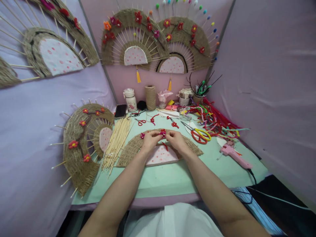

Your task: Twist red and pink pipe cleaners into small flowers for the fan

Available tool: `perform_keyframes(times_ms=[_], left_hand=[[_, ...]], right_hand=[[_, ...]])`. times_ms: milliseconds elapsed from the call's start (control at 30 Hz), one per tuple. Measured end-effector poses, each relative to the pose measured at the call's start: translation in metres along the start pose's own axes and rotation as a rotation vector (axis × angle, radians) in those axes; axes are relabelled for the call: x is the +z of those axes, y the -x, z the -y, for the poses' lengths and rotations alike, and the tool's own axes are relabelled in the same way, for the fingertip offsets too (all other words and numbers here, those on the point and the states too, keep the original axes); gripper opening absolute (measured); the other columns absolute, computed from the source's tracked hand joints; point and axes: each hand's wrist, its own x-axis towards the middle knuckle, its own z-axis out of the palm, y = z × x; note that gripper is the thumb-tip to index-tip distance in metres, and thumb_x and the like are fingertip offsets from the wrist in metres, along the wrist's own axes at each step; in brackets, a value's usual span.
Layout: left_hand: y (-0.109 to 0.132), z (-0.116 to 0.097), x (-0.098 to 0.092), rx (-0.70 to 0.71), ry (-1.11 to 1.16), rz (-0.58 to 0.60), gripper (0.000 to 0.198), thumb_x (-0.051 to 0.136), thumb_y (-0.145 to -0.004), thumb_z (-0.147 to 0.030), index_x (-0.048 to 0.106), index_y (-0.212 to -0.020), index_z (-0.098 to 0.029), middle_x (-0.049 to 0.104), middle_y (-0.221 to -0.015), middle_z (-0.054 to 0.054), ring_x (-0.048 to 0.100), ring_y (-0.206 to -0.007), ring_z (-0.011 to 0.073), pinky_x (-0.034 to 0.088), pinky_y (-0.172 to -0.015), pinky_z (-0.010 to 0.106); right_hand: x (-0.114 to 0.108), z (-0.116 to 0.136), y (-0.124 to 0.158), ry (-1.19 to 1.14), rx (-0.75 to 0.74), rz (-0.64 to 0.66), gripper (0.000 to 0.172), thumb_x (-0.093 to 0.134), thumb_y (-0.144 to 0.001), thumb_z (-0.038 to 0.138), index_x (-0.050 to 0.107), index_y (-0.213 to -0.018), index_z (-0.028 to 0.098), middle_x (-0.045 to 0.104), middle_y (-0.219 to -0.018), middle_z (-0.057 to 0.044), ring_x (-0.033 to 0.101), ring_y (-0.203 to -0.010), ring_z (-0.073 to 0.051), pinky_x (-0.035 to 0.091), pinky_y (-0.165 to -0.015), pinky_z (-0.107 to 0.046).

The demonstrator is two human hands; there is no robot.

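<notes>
Our left hand (pixel 152 141) and right hand (pixel 174 140) were closed to a pinch, the fingertips of both meeting at a magenta flower (pixel 163 133) over the upper middle of a woven half-round fan (pixel 132 149); whether the petals already touched the weave, we could not tell. For such fine work, we judged, a light pinch from both sides served best, since fuzzy petals would crush under a hard squeeze, and steady wrists would keep the bloom square to the curve. The fan lay flat before us, its coarse, cord-like band ridged in arcs around a smooth white panel (pixel 160 156) dotted in pinkish red. A short red stem (pixel 165 146) rested at the panel's top edge, and another magenta flower (pixel 142 135) sat just beside our left hand. Beyond lay small red-handled scissors (pixel 140 122) and a loose red flower (pixel 175 124); to the left, a sheaf of slim, pale sticks (pixel 118 130); to the right, a glossy pink glue gun (pixel 235 157) and a soft tangle of fuzzy stems (pixel 214 118). Behind stood a tight, rough spool of twine (pixel 150 98).
</notes>
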Motion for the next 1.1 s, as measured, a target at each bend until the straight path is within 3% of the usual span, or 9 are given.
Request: perform_keyframes(times_ms=[200, 333, 500, 667, 967, 1100], left_hand=[[-0.0026, 0.0049, -0.0014, -0.045, 0.114, 0.014, 0.017, 0.072, -0.057, -0.021, 0.070, -0.071, -0.013, 0.070, -0.074, 0.007, 0.062, -0.068, 0.0151, 0.050, -0.070, 0.030], [-0.0043, 0.0073, -0.0018, -0.066, 0.161, -0.012, 0.020, 0.073, -0.055, -0.022, 0.070, -0.071, -0.012, 0.069, -0.071, 0.007, 0.061, -0.066, 0.0146, 0.050, -0.066, 0.029], [-0.0029, 0.0037, -0.0006, -0.096, 0.250, -0.023, 0.018, 0.073, -0.055, -0.020, 0.069, -0.070, -0.012, 0.066, -0.065, 0.004, 0.058, -0.059, 0.0108, 0.048, -0.062, 0.025], [-0.0016, 0.0017, 0.0010, -0.122, 0.320, -0.018, 0.016, 0.073, -0.056, -0.018, 0.068, -0.069, -0.011, 0.066, -0.067, 0.005, 0.058, -0.060, 0.0088, 0.048, -0.063, 0.022], [0.0007, -0.0014, 0.0021, -0.114, 0.344, 0.011, 0.018, 0.073, -0.057, -0.015, 0.067, -0.073, -0.010, 0.068, -0.072, 0.007, 0.062, -0.066, 0.0115, 0.049, -0.072, 0.027], [-0.0039, 0.0036, -0.0002, -0.067, 0.319, -0.025, 0.026, 0.074, -0.056, -0.017, 0.065, -0.080, -0.012, 0.068, -0.073, 0.006, 0.063, -0.066, 0.0125, 0.049, -0.068, 0.026]], right_hand=[[0.0011, -0.0035, -0.0015, -0.004, -0.007, 0.050, 0.027, 0.049, -0.074, 0.036, 0.060, -0.062, 0.015, 0.057, -0.060, 0.000, 0.049, -0.059, -0.013, 0.036, -0.057, -0.023], [0.0027, -0.0034, 0.0001, 0.046, -0.036, 0.033, 0.019, 0.053, -0.072, 0.032, 0.058, -0.065, 0.015, 0.057, -0.060, 0.001, 0.048, -0.055, -0.011, 0.036, -0.053, -0.022], [0.0062, -0.0033, 0.0035, 0.228, -0.256, -0.123, 0.013, 0.056, -0.073, 0.025, 0.062, -0.080, 0.017, 0.063, -0.069, -0.001, 0.054, -0.059, -0.013, 0.039, -0.057, -0.024], [0.0083, -0.0069, 0.0049, 0.413, -0.439, -0.173, 0.012, 0.053, -0.078, 0.023, 0.064, -0.081, 0.018, 0.066, -0.077, -0.004, 0.057, -0.069, -0.016, 0.042, -0.066, -0.027], [0.0083, -0.0093, 0.0042, 0.418, -0.428, -0.183, 0.015, 0.053, -0.081, 0.025, 0.067, -0.084, 0.020, 0.070, -0.082, -0.005, 0.061, -0.074, -0.018, 0.044, -0.069, -0.029], [0.0079, -0.0085, 0.0031, 0.378, -0.372, -0.196, 0.017, 0.054, -0.079, 0.028, 0.068, -0.084, 0.019, 0.070, -0.079, -0.006, 0.060, -0.067, -0.018, 0.045, -0.067, -0.030]])
